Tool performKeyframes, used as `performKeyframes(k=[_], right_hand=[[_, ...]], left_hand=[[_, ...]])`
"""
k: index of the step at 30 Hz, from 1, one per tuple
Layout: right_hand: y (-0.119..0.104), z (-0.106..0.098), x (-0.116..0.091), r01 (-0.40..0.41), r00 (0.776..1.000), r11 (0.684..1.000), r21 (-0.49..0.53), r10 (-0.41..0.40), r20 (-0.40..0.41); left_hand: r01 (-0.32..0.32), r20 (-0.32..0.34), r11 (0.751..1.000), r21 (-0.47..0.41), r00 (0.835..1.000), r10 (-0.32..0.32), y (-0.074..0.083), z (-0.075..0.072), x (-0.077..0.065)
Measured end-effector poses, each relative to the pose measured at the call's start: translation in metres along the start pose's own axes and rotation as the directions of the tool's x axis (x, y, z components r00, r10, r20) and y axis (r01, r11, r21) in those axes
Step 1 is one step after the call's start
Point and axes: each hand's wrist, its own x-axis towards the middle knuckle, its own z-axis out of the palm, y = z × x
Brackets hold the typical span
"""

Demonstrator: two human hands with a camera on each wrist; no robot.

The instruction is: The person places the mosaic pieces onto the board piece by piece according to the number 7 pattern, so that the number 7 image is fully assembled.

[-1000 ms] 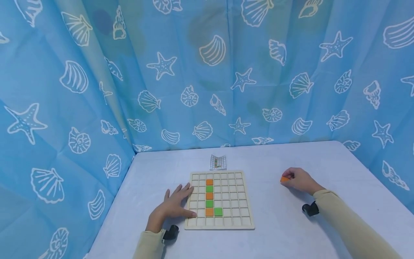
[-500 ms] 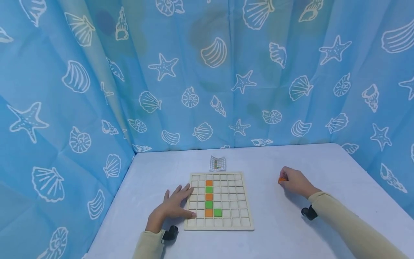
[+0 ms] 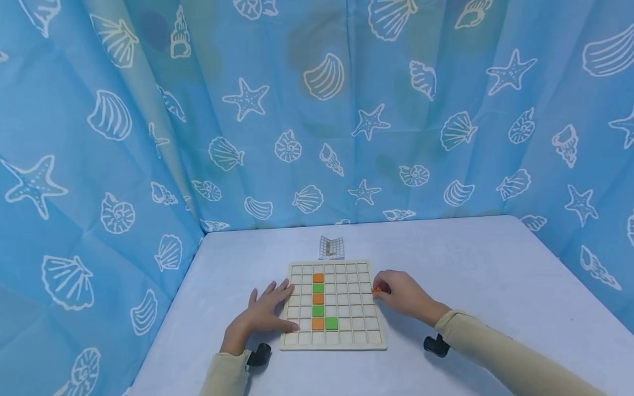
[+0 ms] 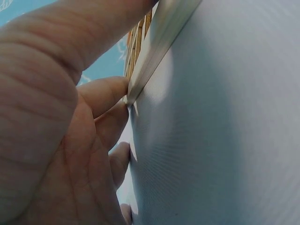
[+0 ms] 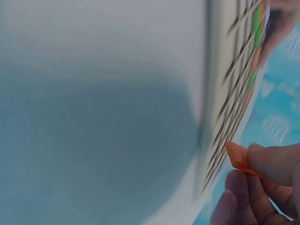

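Note:
A light wooden grid board (image 3: 354, 339) lies on the table. Orange and green square tiles (image 3: 318, 298) fill part of one column, and a green tile (image 3: 331, 323) sits right of the lowest orange one. My left hand (image 3: 262, 315) rests spread at the board's left side, thumb and fingertips on its edge; the left wrist view shows fingers (image 4: 105, 93) against the rim. My right hand (image 3: 403, 294) pinches an orange tile (image 5: 240, 158) between thumb and fingers, by the board's right edge.
A small folded card (image 3: 331, 248) with a printed grid pattern stands behind the board. White cloth covers the table (image 3: 460, 253). A blue shell-print curtain (image 3: 277, 181) encloses the back and sides.
My right hand has carried the orange tile leftward, from the table's right part to the board's right edge. My left hand has stayed on the board's left side.

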Motion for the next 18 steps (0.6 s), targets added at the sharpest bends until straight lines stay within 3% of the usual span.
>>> performKeyframes(k=[4, 8, 18], right_hand=[[-0.019, 0.017, -0.004, 0.077, 0.996, 0.989, 0.13, -0.083, 0.042], [-0.029, 0.031, -0.005, 0.105, 0.987, 0.972, 0.209, -0.128, 0.102], [-0.034, 0.048, -0.005, 0.141, 0.972, 0.971, 0.192, -0.173, 0.16]], left_hand=[[-0.002, 0.004, 1.0, -0.01, 1.0, 0.002, 0.0, 0.0, -0.001], [-0.007, 0.006, 1.0, -0.007, 1.0, 0.007, 0.001, 0.0, -0.001], [-0.013, 0.005, 1.0, 0.011, 1.0, 0.013, -0.001, 0.0, 0.001]])
